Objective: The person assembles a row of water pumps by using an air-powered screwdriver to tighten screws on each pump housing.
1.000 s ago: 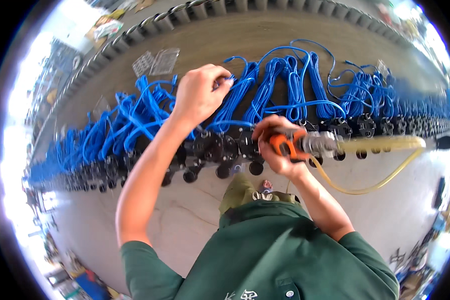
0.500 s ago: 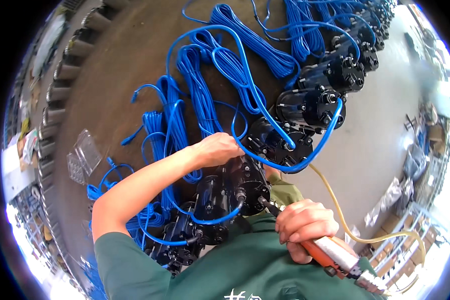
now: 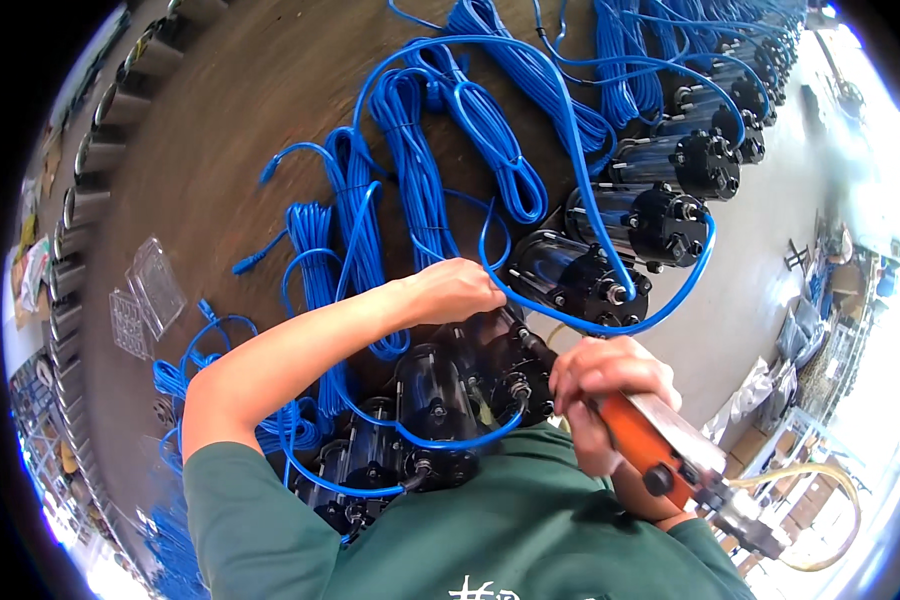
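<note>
Rows of black cylindrical units (image 3: 660,215), each trailing a coiled blue cable (image 3: 490,140), are lying along a brown worktop (image 3: 230,130), and a person in a green shirt (image 3: 490,540) is working down the line with an orange air-powered driver (image 3: 650,450). Units stretching toward the top right are already sitting with cables looped and attached, which suggests that part of the run is done; how many are fully fastened cannot be told, and the units near the person's chest (image 3: 430,400) appear to be the ones now in hand. The left hand (image 3: 450,290) is resting on the unit just under it, its grip narrow, fingers curled about a strand of blue cable at the unit's top. The right hand (image 3: 605,385) is wrapped tight around the driver's orange body, the tip pointing into the end of the dark unit (image 3: 515,365) between the two hands. A yellowish air hose (image 3: 820,500) is running off the driver's tail at lower right. Clear plastic trays (image 3: 150,295) are lying apart at the left. Compared with half a second ago, the view is sitting closer, the driver is raised higher and nearer the unit, and the left hand is staying in nearly the same place.
</note>
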Demonstrator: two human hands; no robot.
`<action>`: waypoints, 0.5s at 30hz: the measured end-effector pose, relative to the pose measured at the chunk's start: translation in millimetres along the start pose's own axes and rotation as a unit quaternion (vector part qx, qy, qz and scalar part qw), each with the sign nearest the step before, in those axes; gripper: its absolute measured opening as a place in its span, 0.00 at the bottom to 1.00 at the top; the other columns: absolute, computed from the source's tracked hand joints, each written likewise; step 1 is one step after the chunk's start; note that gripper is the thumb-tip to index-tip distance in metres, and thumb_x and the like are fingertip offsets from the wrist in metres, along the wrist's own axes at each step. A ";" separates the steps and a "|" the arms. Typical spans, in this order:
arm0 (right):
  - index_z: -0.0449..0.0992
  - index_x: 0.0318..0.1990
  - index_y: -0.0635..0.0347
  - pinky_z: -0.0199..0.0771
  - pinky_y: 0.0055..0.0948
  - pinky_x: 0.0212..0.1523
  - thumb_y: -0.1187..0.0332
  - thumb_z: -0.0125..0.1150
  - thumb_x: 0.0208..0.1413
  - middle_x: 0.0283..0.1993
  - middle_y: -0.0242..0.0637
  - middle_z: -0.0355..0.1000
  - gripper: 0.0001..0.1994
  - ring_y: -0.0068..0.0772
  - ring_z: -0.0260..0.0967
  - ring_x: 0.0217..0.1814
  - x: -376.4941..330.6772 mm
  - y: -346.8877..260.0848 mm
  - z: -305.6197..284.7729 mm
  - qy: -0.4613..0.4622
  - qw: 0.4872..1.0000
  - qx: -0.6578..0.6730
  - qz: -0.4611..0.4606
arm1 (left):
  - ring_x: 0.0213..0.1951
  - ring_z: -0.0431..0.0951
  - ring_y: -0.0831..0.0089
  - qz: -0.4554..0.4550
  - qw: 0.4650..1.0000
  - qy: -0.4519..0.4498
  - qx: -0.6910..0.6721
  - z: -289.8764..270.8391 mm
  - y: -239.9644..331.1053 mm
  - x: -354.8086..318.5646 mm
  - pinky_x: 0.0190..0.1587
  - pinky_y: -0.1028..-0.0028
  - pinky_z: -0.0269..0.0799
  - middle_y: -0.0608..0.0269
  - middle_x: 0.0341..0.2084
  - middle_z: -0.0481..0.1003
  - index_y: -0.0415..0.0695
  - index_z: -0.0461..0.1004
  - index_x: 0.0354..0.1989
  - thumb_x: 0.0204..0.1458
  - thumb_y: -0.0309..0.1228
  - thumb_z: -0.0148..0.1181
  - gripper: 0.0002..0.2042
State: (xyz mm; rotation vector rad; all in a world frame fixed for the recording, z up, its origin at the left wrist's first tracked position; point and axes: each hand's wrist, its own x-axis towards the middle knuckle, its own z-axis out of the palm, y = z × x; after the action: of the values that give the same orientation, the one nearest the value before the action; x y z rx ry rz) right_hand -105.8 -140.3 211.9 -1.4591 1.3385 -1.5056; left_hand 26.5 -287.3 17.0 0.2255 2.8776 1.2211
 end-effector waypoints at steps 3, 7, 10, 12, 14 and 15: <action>0.70 0.40 0.65 0.79 0.32 0.28 0.82 0.57 0.49 0.30 0.42 0.70 0.10 0.29 0.69 0.22 0.2 9.4 7.5 -0.001 0.999 -0.042 -0.014 | 0.33 0.82 0.52 -0.003 0.999 0.032 -0.014 6.4 1.5 -1.8 0.34 0.59 0.78 0.51 0.24 0.78 0.40 0.76 0.29 0.46 0.24 0.60 0.02; 0.70 0.39 0.65 0.77 0.31 0.28 0.79 0.60 0.52 0.26 0.40 0.69 0.08 0.28 0.68 0.22 2.7 16.9 11.6 -0.008 0.999 -0.035 -0.006 | 0.34 0.83 0.54 0.014 0.999 0.036 -0.022 8.2 -0.6 -3.4 0.37 0.60 0.78 0.53 0.26 0.80 0.40 0.78 0.28 0.45 0.23 0.62 0.02; 0.71 0.43 0.65 0.75 0.30 0.27 0.78 0.58 0.50 0.29 0.40 0.68 0.11 0.27 0.66 0.21 0.1 13.7 16.0 0.001 0.997 -0.030 0.074 | 0.33 0.83 0.53 0.012 0.999 0.031 0.017 5.3 4.8 -1.7 0.37 0.59 0.78 0.53 0.26 0.81 0.40 0.78 0.28 0.45 0.23 0.61 0.02; 0.70 0.44 0.65 0.75 0.30 0.27 0.79 0.56 0.49 0.32 0.42 0.67 0.13 0.27 0.65 0.21 -0.3 15.8 22.5 0.038 0.998 -0.004 0.059 | 0.38 0.81 0.55 -0.004 0.998 0.067 0.011 4.7 10.8 -12.4 0.41 0.62 0.77 0.54 0.30 0.79 0.40 0.78 0.31 0.44 0.21 0.63 0.05; 0.69 0.45 0.65 0.75 0.31 0.28 0.81 0.54 0.47 0.33 0.44 0.67 0.14 0.26 0.64 0.20 -3.8 22.5 17.7 0.031 0.999 0.005 0.030 | 0.41 0.79 0.55 0.008 0.987 0.162 0.010 9.6 21.9 -38.4 0.43 0.63 0.77 0.54 0.33 0.78 0.40 0.78 0.33 0.43 0.20 0.64 0.07; 0.69 0.44 0.65 0.75 0.31 0.28 0.81 0.54 0.47 0.33 0.43 0.67 0.14 0.26 0.64 0.20 -4.0 25.2 16.3 0.024 1.000 0.008 0.016 | 0.43 0.76 0.57 -0.069 0.992 0.109 0.009 19.7 26.4 -53.2 0.45 0.63 0.75 0.55 0.35 0.75 0.40 0.79 0.37 0.44 0.20 0.65 0.10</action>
State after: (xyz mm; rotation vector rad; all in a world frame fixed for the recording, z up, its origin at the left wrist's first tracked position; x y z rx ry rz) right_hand -94.3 -147.2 184.7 -1.3945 1.3690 -1.5359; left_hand 83.9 -262.3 19.5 -0.1129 3.0253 1.2690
